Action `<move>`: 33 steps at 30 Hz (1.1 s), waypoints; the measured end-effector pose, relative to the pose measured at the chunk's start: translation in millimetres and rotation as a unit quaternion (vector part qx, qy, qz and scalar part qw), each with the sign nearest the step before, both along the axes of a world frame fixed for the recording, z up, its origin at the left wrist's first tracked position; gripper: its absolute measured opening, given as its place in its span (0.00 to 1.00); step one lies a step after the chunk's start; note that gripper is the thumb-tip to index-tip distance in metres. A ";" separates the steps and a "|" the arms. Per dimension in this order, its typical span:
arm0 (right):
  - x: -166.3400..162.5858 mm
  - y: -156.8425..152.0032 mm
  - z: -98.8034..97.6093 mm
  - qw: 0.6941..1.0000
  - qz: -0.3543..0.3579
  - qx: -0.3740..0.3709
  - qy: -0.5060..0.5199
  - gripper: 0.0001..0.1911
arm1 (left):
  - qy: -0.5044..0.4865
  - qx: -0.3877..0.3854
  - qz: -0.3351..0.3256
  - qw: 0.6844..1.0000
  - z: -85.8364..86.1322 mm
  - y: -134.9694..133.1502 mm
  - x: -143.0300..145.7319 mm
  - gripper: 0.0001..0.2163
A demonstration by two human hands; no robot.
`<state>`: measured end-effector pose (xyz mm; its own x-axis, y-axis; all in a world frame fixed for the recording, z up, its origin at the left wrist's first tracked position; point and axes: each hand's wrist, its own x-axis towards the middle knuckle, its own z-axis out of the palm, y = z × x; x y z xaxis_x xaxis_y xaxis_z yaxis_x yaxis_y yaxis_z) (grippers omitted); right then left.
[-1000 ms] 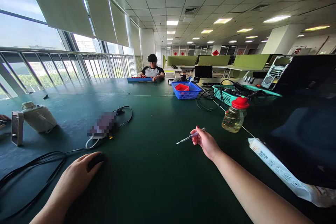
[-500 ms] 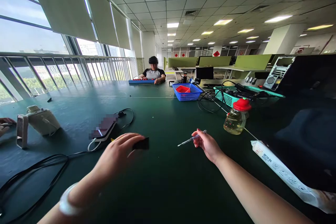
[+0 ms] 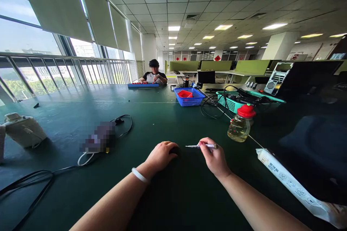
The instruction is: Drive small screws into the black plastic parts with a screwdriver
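Note:
Near the middle of the dark green table [image 3: 162, 205], my left hand [image 3: 159, 156] is closed around a small black block-like piece [image 3: 174, 150], mostly covered by the fingers; its exact kind cannot be made out. A slim screwdriver [image 3: 192, 146] with a clear handle is pinched in my right hand [image 3: 215, 158]. Its thin shaft points left, toward the black piece, with a small gap between them. Both hands are low over the tabletop.
On the left are a pixelated phone-like object [image 3: 100, 137] with a cable and a pale canister [image 3: 24, 130]. To the right stand a red-lidded bottle [image 3: 240, 124] and a white packet [image 3: 287, 184]. Blue [image 3: 189, 101] and green baskets [image 3: 229, 104] lie beyond. A person [image 3: 155, 74] sits across.
My left hand has moved right with the black piece, close to the screwdriver tip. The screwdriver has turned to nearly level. The view has shifted slightly right.

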<state>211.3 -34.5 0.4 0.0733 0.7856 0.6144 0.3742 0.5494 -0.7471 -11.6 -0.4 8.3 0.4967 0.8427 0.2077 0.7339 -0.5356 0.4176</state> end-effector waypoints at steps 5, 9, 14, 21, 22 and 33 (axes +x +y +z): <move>-16.1 -19.0 9.1 0.973 0.066 0.110 -0.193 0.08 | -0.048 -0.027 0.037 0.998 -7.8 5.4 -4.4 0.18; -22.5 -24.4 9.5 0.948 0.097 0.158 -0.257 0.06 | -0.079 -0.042 0.068 0.994 -9.1 6.4 -3.9 0.22; -23.0 -26.6 10.2 0.936 0.102 0.177 -0.286 0.06 | -0.076 -0.044 0.071 0.994 -9.5 4.9 -3.6 0.20; -26.9 -27.5 11.2 0.913 0.102 0.206 -0.336 0.04 | -0.068 -0.027 0.061 0.995 -8.2 2.8 -2.7 0.17; -27.7 -27.9 11.0 0.907 0.101 0.212 -0.351 0.05 | -0.065 -0.026 0.060 0.996 -8.1 2.7 -2.6 0.17; -39.4 -36.1 7.1 0.844 0.103 0.192 -0.490 0.05 | -0.053 -0.027 0.065 0.996 -7.6 3.0 -2.6 0.17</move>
